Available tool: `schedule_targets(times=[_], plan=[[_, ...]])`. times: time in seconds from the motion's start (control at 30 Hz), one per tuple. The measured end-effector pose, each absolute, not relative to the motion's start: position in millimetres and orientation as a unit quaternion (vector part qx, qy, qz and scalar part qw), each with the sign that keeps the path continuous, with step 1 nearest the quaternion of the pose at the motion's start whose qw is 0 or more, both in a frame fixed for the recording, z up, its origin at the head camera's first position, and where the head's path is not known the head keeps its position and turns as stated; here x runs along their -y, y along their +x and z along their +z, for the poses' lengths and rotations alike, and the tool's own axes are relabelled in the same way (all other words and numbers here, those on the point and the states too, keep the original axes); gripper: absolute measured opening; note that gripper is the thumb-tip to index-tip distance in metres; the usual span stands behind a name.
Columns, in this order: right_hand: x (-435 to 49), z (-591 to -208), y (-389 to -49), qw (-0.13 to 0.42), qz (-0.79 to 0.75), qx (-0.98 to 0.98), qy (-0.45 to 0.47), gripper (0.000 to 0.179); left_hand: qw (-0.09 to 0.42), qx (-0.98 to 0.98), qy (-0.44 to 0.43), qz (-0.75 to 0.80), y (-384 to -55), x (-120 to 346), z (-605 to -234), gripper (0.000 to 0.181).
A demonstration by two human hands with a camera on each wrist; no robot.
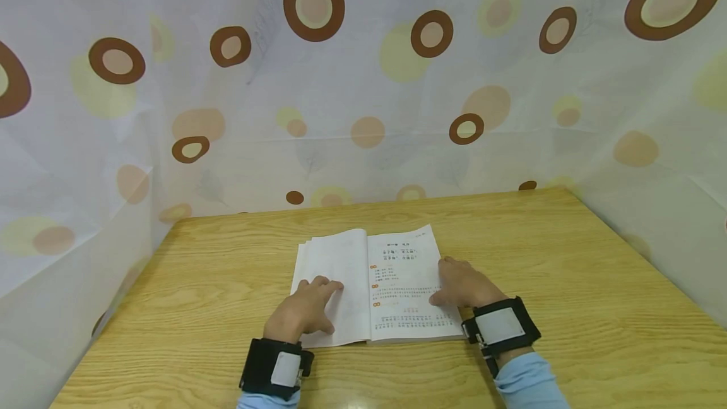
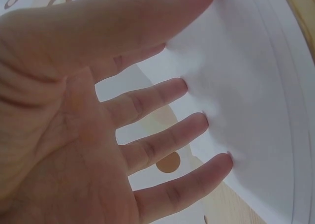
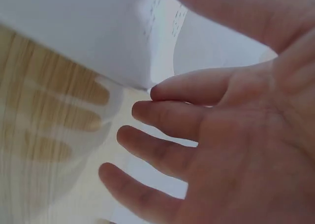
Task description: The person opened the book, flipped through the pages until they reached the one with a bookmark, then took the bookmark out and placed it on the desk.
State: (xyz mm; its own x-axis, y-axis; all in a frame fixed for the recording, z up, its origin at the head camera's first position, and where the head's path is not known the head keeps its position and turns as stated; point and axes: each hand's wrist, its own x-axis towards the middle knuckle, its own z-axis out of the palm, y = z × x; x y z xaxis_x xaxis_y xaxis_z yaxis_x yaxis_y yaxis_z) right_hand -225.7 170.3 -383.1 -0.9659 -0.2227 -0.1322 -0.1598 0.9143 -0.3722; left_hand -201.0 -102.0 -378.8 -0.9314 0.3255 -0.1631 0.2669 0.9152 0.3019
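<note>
An open book [image 1: 397, 295] lies in the middle of the wooden table. Its left page [image 1: 346, 257] is blank white, while the right page [image 1: 403, 276] carries printed lines with small orange marks. My left hand [image 1: 303, 311] rests on the blank page, its fingers spread and fingertips touching the paper in the left wrist view. At the book's right edge is my right hand [image 1: 462, 284], thumb over the printed page. In the right wrist view its fingers [image 3: 167, 118] reach out nearly straight, the index fingertip right at the page edge.
The wooden table [image 1: 227, 257] extends around the book on all sides. Behind it and along both sides hangs a white sheet [image 1: 363, 169] with brown, peach and yellow circles. Each wrist wears a black band [image 1: 264, 365], below which light blue sleeves [image 1: 531, 380] show.
</note>
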Motion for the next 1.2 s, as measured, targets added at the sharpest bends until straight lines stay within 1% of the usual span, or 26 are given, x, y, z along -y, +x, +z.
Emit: schedule_targets(times=[0.13, 0.27, 0.33, 0.43, 0.5, 0.7, 0.73, 0.8, 0.97, 1.03, 1.1, 1.2], plan=[[-172.9, -382.0, -226.2, 0.032, -0.177, -0.977, -0.117, 0.052, 0.108, -0.973, 0.153, 0.138, -200.8, 102.5, -378.8, 0.071], [-179.6, -384.0, -228.7, -0.032, -0.221, -0.964, -0.144, 0.037, 0.109, -0.971, 0.156, 0.142, -201.1, 102.8, -378.7, 0.071], [-182.6, -385.8, -230.5, -0.054, -0.242, -0.955, -0.164, 0.028, 0.108, -0.971, 0.157, 0.143, -201.3, 102.8, -378.6, 0.071], [-185.5, -388.7, -232.4, -0.07, -0.253, -0.949, -0.177, 0.019, 0.11, -0.971, 0.157, 0.145, -201.3, 102.8, -378.1, 0.071], [-186.5, -390.5, -233.2, -0.074, -0.256, -0.947, -0.179, 0.017, 0.11, -0.971, 0.156, 0.146, -201.2, 102.9, -378.1, 0.071], [-186.6, -390.5, -232.8, -0.076, -0.267, -0.941, -0.192, 0.018, 0.111, -0.97, 0.155, 0.15, -200.7, 103.1, -377.6, 0.071], [-186.5, -389.1, -232.4, -0.071, -0.274, -0.938, -0.199, 0.02, 0.111, -0.97, 0.154, 0.15, -200.7, 103.0, -377.4, 0.071], [-186.2, -384.4, -231.3, -0.045, -0.299, -0.926, -0.226, 0.024, 0.111, -0.97, 0.154, 0.151, -200.5, 102.9, -376.8, 0.071], [-177.4, -370.9, -225.5, 0.077, -0.362, -0.881, -0.294, 0.031, 0.113, -0.969, 0.158, 0.152, -200.4, 102.7, -376.6, 0.07], [-168.6, -368.5, -222.6, 0.107, -0.357, -0.872, -0.316, 0.03, 0.114, -0.969, 0.158, 0.151, -200.5, 102.9, -376.8, 0.07], [-157.5, -367.9, -219.6, 0.121, -0.339, -0.869, -0.339, 0.03, 0.114, -0.969, 0.158, 0.15, -200.6, 103.1, -377.2, 0.07], [-138.7, -371.0, -215.1, 0.121, -0.293, -0.873, -0.372, 0.038, 0.111, -0.969, 0.161, 0.149, -200.2, 103.8, -377.3, 0.07]])
